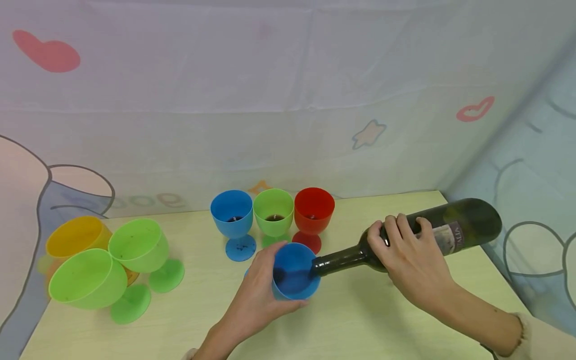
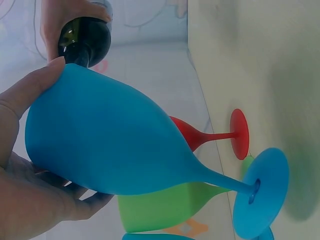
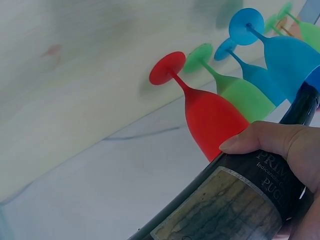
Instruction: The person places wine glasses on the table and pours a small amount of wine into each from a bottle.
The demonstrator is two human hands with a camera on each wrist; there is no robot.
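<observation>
My left hand [image 1: 256,297] grips the bowl of a blue goblet [image 2: 110,135] from the left, thumb and fingers around it. The goblet is held off the table, its foot [image 2: 262,195] clear of the surface. With my right hand [image 1: 416,270] I hold a dark glass wine bottle [image 1: 472,222] around its body. The bottle is tilted, base up to the right, its mouth [image 1: 318,266] at the goblet's right rim. A dark patch shows inside the goblet; how much liquid it holds I cannot tell. The right wrist view shows the bottle's label [image 3: 225,210].
Behind the held goblet stand a blue goblet [image 1: 231,215], a green goblet [image 1: 273,212] and a red goblet [image 1: 314,210], with dark liquid inside. On the left are two green goblets [image 1: 87,280] and an orange goblet [image 1: 74,237]. A printed cloth [image 1: 288,100] hangs behind the table [image 1: 198,320].
</observation>
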